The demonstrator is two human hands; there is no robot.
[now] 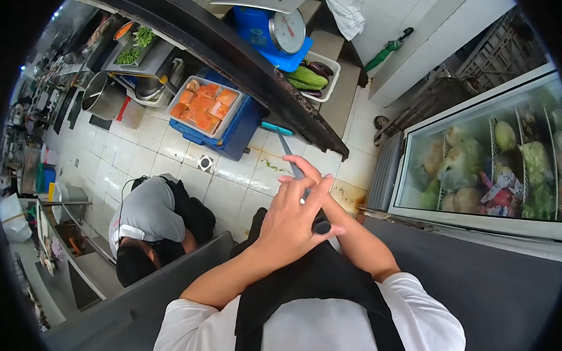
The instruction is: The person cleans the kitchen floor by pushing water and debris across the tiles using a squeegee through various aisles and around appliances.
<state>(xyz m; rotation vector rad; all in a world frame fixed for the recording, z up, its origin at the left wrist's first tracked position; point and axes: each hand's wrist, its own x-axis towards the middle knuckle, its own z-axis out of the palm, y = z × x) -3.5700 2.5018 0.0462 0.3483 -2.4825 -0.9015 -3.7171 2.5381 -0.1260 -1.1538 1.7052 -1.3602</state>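
Note:
Both hands are at the upper part of a long, dark grey pole (pixel 285 147) that slopes down and away from me toward the floor. Its black capped end points up at me beside my left thumb. A narrow teal head (pixel 276 128) shows at the far end, like a floor squeegee or broom; I cannot tell which. My left hand (pixel 287 214) lies across the pole near its top, with fingers on one side and thumb on the other. Mostly hidden behind it, my right hand (pixel 310 170) closes about the pole further down.
A person in grey (pixel 149 211) bends low on my left. Ahead, a tray of orange-pink pieces (pixel 205 107) sits on a blue bin (pixel 235 137). Beyond a dark beam (pixel 252 68) stand a blue scale (pixel 251 28) and a vegetable basket (pixel 333 71). A glass-topped fridge (pixel 410 152) is right.

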